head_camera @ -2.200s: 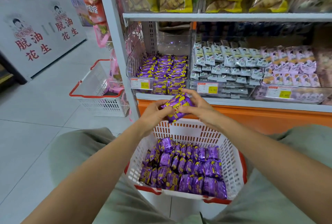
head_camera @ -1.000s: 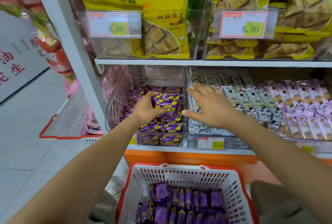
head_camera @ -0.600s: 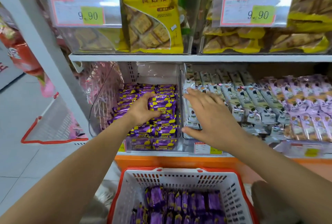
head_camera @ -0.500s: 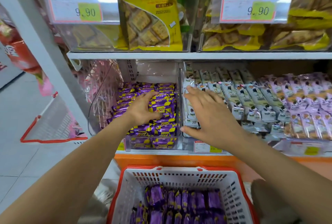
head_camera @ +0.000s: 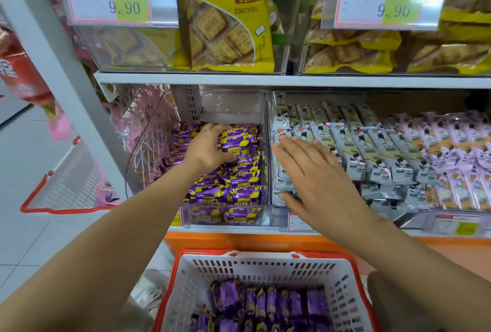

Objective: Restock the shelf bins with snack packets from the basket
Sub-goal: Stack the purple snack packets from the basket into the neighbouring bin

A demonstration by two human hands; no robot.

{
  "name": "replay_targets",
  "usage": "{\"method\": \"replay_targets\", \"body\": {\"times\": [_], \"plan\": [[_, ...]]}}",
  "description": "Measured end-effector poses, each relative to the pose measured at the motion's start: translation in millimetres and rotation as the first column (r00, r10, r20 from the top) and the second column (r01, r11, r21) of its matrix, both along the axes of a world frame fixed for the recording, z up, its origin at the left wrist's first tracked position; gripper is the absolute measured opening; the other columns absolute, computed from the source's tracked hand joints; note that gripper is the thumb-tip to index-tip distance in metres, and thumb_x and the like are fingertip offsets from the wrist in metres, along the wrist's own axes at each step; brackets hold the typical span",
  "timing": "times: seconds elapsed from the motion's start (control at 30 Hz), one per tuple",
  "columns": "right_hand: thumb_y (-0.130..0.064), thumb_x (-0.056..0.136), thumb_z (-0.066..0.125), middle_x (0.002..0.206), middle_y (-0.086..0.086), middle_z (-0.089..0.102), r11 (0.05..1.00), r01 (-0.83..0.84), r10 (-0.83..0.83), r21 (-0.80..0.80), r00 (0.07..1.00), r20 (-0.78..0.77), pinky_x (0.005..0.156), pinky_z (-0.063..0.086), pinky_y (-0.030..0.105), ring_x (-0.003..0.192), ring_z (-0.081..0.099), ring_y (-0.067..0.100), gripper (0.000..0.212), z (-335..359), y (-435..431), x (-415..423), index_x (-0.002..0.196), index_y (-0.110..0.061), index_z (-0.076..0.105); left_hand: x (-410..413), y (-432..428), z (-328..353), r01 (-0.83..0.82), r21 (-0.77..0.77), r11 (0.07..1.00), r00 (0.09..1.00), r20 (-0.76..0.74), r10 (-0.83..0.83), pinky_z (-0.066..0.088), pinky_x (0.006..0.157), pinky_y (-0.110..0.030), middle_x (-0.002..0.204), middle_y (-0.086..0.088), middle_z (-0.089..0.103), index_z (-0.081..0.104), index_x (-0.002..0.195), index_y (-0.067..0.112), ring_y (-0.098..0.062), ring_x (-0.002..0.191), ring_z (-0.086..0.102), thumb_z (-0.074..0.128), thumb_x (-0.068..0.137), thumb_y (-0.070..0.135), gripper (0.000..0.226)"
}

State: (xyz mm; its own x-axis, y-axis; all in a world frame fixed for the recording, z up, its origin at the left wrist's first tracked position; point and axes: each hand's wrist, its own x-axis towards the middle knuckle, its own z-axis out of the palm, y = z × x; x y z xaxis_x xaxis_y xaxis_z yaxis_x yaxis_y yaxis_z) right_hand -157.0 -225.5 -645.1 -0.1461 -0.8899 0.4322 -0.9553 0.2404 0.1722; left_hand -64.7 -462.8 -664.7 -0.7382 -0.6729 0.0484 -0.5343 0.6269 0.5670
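Gripping purple packets (head_camera: 240,142) in the clear bin (head_camera: 231,103): left hand (head_camera: 208,149). Right hand (head_camera: 316,177), fingers straight, apparently touches the neighbouring grey packets (head_camera: 353,150).

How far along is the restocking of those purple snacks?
Partly done: the clear bin already holds many purple packets. In hand: the left hand grips more at its back; the right hand is open. Left: plenty of packets in the basket.

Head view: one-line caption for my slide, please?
Left hand grips purple packets in the clear bin; right hand spreads open beside it, above the basket.
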Motion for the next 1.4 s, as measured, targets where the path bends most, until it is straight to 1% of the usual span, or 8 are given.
{"method": "replay_targets", "body": {"times": [0.23,0.43,0.6,0.73,0.93,1.07,1.27,1.4], "plan": [[-0.036,0.068,0.081,0.143,0.015,0.049,1.000,0.018,-0.018,0.004,1.000,0.002,0.105,0.026,0.049,0.130,0.048,0.034,0.086,-2.5,-2.7,4.6,0.140,-0.004,0.047,-38.5,-10.7,-8.6,-0.012,-0.082,0.997,0.995,-0.095,0.004,0.040,0.103,-0.034,0.143,-0.007,0.048,0.049,0.140,0.021,-0.028,0.127,0.049,0.081,0.076,0.023,0.072],[-0.036,0.068,0.081,0.145,0.014,0.047,1.000,0.008,-0.008,0.017,1.000,0.009,0.106,0.026,0.047,0.133,0.046,0.032,0.087,-2.9,0.0,-0.8,0.142,-0.005,0.046,-53.8,-21.9,-16.4,-0.016,-0.154,0.988,0.998,-0.066,0.006,0.039,0.102,-0.032,0.144,-0.010,0.044,0.046,0.142,0.020,-0.029,0.127,0.048,0.078,0.080,0.019,0.070],[-0.035,0.071,0.079,0.148,0.013,0.043,0.999,0.004,-0.005,0.036,1.000,0.026,0.109,0.024,0.046,0.137,0.042,0.030,0.088,-4.5,1.3,-2.7,0.144,-0.007,0.041,-48.7,-18.4,-23.2,0.085,-0.405,0.910,0.996,0.068,-0.063,0.042,0.104,-0.048,0.160,-0.008,0.019,0.032,0.151,0.023,-0.034,0.140,0.029,0.068,0.088,0.019,0.073],[-0.034,0.070,0.079,0.147,0.013,0.045,0.999,0.009,-0.012,0.048,0.999,0.048,0.109,0.024,0.046,0.136,0.043,0.030,0.087,-2.7,0.7,-1.0,0.143,-0.006,0.043,-50.7,-17.2,-18.9,0.132,-0.564,0.815,0.990,0.120,-0.077,0.037,0.108,-0.044,0.155,-0.008,0.031,0.038,0.148,0.017,-0.033,0.137,0.032,0.060,0.093,0.019,0.059],[-0.035,0.075,0.073,0.150,0.012,0.040,0.997,0.008,-0.013,0.081,0.998,0.059,0.111,0.022,0.046,0.140,0.037,0.029,0.083,-1.6,2.5,-1.8,0.146,-0.007,0.039,-53.6,-21.8,-22.3,0.193,-0.499,0.845,0.972,0.216,-0.094,0.039,0.108,-0.045,0.158,-0.009,0.026,0.030,0.150,0.016,-0.031,0.143,0.026,0.069,0.087,0.016,0.074],[-0.036,0.078,0.069,0.151,0.011,0.039,0.996,0.007,-0.012,0.093,0.998,0.054,0.112,0.021,0.046,0.140,0.036,0.029,0.082,-1.4,2.6,-2.6,0.147,-0.008,0.037,-55.7,-21.8,-23.2,0.154,-0.496,0.854,0.985,0.143,-0.095,0.038,0.104,-0.040,0.153,-0.010,0.035,0.040,0.144,0.014,-0.033,0.136,0.035,0.071,0.082,0.007,0.070],[-0.035,0.077,0.068,0.151,0.011,0.039,0.997,0.002,-0.007,0.079,0.998,0.064,0.112,0.021,0.046,0.140,0.037,0.028,0.081,-1.8,1.4,-2.9,0.147,-0.008,0.037,-62.5,-24.8,-26.0,0.099,-0.546,0.832,0.994,0.026,-0.102,0.050,0.080,-0.050,0.123,-0.013,0.057,0.058,0.122,0.008,-0.038,0.113,0.045,0.070,0.064,-0.011,0.062],[-0.036,0.078,0.066,0.151,0.011,0.038,0.996,0.001,-0.006,0.084,0.998,0.061,0.112,0.021,0.046,0.140,0.036,0.028,0.081,-3.0,1.3,-4.3,0.147,-0.008,0.036,-65.4,-29.7,-26.4,0.096,-0.519,0.849,0.993,-0.007,-0.117,0.045,0.083,-0.045,0.122,-0.014,0.057,0.058,0.122,0.008,-0.038,0.113,0.044,0.069,0.068,-0.006,0.057]]}}
